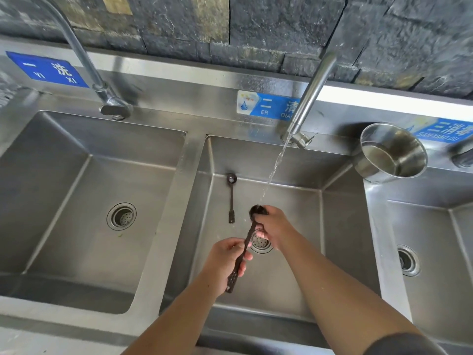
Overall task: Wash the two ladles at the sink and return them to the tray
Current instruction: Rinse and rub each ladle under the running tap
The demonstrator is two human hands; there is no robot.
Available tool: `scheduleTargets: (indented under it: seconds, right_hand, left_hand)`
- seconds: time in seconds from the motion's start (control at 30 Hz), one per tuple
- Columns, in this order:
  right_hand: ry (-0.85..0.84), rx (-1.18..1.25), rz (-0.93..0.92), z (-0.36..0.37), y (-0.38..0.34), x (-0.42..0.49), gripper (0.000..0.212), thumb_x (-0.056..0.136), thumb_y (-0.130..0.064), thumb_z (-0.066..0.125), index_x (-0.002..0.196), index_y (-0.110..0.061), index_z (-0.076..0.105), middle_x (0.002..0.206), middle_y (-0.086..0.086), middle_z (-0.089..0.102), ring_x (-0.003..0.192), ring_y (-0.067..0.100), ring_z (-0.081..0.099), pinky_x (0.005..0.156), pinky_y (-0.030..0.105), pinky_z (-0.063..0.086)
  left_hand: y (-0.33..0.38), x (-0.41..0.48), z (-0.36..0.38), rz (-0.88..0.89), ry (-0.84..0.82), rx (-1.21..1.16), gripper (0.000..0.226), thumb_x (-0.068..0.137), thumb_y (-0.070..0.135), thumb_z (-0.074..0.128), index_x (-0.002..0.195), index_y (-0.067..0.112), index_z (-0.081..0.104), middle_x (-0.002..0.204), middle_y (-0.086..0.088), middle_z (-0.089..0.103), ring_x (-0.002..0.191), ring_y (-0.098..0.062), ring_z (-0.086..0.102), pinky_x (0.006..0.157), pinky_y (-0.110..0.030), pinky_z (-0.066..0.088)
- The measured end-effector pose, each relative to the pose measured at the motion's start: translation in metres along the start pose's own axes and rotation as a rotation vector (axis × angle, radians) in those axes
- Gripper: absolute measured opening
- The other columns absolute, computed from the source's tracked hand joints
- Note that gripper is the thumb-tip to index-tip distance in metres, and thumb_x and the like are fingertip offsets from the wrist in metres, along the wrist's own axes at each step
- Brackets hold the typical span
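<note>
Left hand (pixel 227 260): fingers curled round the shaft of the held ladle (pixel 233 278), about midway along it. The perforated handle end sticks out below the hand, toward the person.
Right hand (pixel 276 224): fingers clenched over the bowl end of the same ladle; most of the bowl is covered, and only a dark rim shows at the fingertips.
Held ladle: dark, slanted, bowl end away from the person, held over the drain (pixel 261 244) of the middle basin (pixel 302 201) – clear of the basin floor.
Second ladle (pixel 231 198): lies flat on the middle basin floor, bowl toward the back wall, handle toward the person. It is just left of the hands, and neither hand touches it.
Tap (pixel 312 96): running; the stream (pixel 275 167) falls at a slant and lands at the bowl end under the right hand.
Steel pot (pixel 391 152): upright on the ledge at the back corner between the middle and right basins; contents – cannot tell.
Left basin (pixel 76 201): dry-looking, with its own tap (pixel 84 55) behind it.
Backsplash: blue labels (pixel 268 106) above each basin.
</note>
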State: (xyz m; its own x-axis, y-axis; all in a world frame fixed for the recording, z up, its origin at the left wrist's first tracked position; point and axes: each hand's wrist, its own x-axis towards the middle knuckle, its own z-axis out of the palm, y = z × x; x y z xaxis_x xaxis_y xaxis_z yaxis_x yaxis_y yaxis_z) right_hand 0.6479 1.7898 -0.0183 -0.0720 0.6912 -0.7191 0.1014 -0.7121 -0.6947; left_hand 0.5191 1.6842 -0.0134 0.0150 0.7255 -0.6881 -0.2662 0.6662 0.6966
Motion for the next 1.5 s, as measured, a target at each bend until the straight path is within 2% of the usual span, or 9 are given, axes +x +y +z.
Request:
scheduleTargets:
  seconds: [0.27,0.47,0.53,0.67,0.8,0.93,1.1,1.33,1.5]
  right_hand:
    - [0.284,-0.701,-0.285,-0.007,-0.05,0.005,0.032,0.095,-0.015,0.048,0.064,-0.016,0.052,0.052,0.0,0.059,0.031,0.01,0.056,0.044,0.023,0.047]
    - [-0.04,0.214,0.041,-0.003,-0.057,-0.01,0.031,0.09,0.009,0.037,0.103,-0.004,0.062,0.07,0.011,0.064,0.041,0.01,0.045,0.035,0.021,0.036]
    - [-0.111,0.278,0.045,-0.005,-0.057,-0.012,0.031,0.09,0.01,0.04,0.112,-0.002,0.059,0.073,0.012,0.063,0.042,0.01,0.044,0.035,0.021,0.035]
    - [-0.084,-0.131,-0.105,-0.012,-0.065,-0.012,0.01,0.093,0.001,0.058,0.087,-0.007,0.06,0.07,0.013,0.057,0.042,0.011,0.044,0.037,0.02,0.035]
    - [0.254,-0.752,-0.421,-0.016,-0.067,-0.008,0.029,0.091,-0.014,0.058,0.062,-0.011,0.055,0.058,0.007,0.058,0.053,0.023,0.055,0.049,0.028,0.039]
    - [0.27,-0.357,-0.339,0.001,-0.058,-0.012,0.028,0.085,0.003,0.044,0.071,-0.013,0.062,0.066,0.011,0.067,0.05,0.022,0.057,0.048,0.031,0.045]
    - [-0.129,0.255,-0.117,-0.002,-0.058,-0.019,0.021,0.092,0.01,0.048,0.095,-0.007,0.062,0.075,0.012,0.066,0.053,0.017,0.051,0.041,0.024,0.04]
    - [0.286,-0.831,-0.571,-0.017,-0.071,-0.019,0.023,0.093,-0.01,0.048,0.074,-0.01,0.061,0.064,0.008,0.064,0.059,0.029,0.064,0.049,0.031,0.047]
    - [0.217,-0.161,-0.311,0.009,-0.061,-0.017,0.031,0.085,0.01,0.041,0.09,-0.008,0.065,0.079,0.015,0.067,0.062,0.026,0.062,0.049,0.031,0.049]
  left_hand:
    - [0.04,0.005,0.014,0.081,0.017,-0.003,0.022,0.1,0.002,0.047,0.097,0.001,0.069,0.064,-0.011,0.065,0.042,-0.019,0.045,0.04,-0.026,0.037]
    - [0.054,0.002,0.014,0.082,0.024,0.014,0.022,0.099,0.001,0.047,0.098,-0.001,0.069,0.063,-0.011,0.064,0.04,-0.017,0.044,0.04,-0.025,0.036]
    - [0.054,0.0,0.014,0.07,0.008,-0.017,0.023,0.1,0.002,0.046,0.099,0.0,0.068,0.063,-0.01,0.063,0.041,-0.017,0.043,0.041,-0.026,0.036]
    - [0.05,-0.009,0.009,0.047,-0.06,-0.065,0.025,0.101,0.005,0.045,0.1,0.003,0.07,0.063,-0.009,0.06,0.042,-0.016,0.042,0.041,-0.026,0.035]
    - [0.055,-0.013,0.012,0.067,-0.071,-0.082,0.025,0.101,0.002,0.043,0.105,0.0,0.067,0.063,-0.008,0.056,0.043,-0.015,0.04,0.042,-0.025,0.033]
    - [0.07,-0.012,0.016,0.075,-0.039,0.002,0.024,0.101,0.002,0.044,0.102,0.001,0.068,0.062,-0.009,0.055,0.043,-0.015,0.039,0.042,-0.024,0.031]
    - [0.072,-0.015,0.01,0.034,-0.055,-0.056,0.024,0.101,0.002,0.044,0.106,-0.003,0.066,0.062,-0.01,0.055,0.039,-0.014,0.039,0.039,-0.02,0.032]
    - [0.062,-0.019,0.018,0.046,-0.09,-0.101,0.025,0.102,0.005,0.044,0.103,0.002,0.069,0.062,-0.008,0.054,0.043,-0.013,0.039,0.04,-0.023,0.033]
    - [0.066,-0.016,0.017,0.06,-0.031,-0.058,0.025,0.101,0.004,0.045,0.099,0.003,0.07,0.06,-0.008,0.055,0.04,-0.014,0.038,0.038,-0.023,0.033]
